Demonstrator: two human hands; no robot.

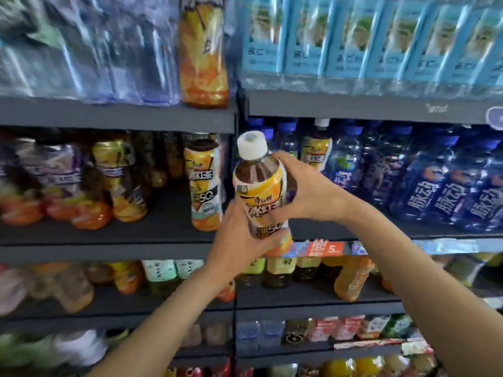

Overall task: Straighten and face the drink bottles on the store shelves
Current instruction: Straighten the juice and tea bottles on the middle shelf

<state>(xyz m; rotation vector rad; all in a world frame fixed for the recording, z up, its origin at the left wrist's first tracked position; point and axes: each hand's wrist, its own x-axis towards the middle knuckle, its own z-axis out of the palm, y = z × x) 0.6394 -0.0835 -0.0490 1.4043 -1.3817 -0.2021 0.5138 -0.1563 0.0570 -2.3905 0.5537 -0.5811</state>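
An iced-tea bottle (260, 191) of clear plastic, filled with dark brown liquid and wrapped in a glossy yellow-and-orange label, is held in front of the upright between two shelf bays, level with the middle shelf (109, 232). Its long axis is nearly vertical, tilted slightly to the left at the top, with the ribbed white cap (251, 145) uppermost and the printed face of the label turned toward the camera. The lower body is gripped by the left hand (239, 240), whose fingers are curled around the base from the left. The shoulder and upper label are clasped by the right hand (307, 191), its fingers wrapped over the far side and the thumb lying across the front. Just left of the held bottle, a matching yellow-labelled bottle (204, 183) is seen upright on the dark, matte middle shelf. To the right, blue bottles (435, 194) with blue caps are ranged in a row. On the shelf above, pale blue cartons (353, 39) with flat rectangular faces are lined up. A red price strip (324, 248) is fixed to the shelf edge below the hands.
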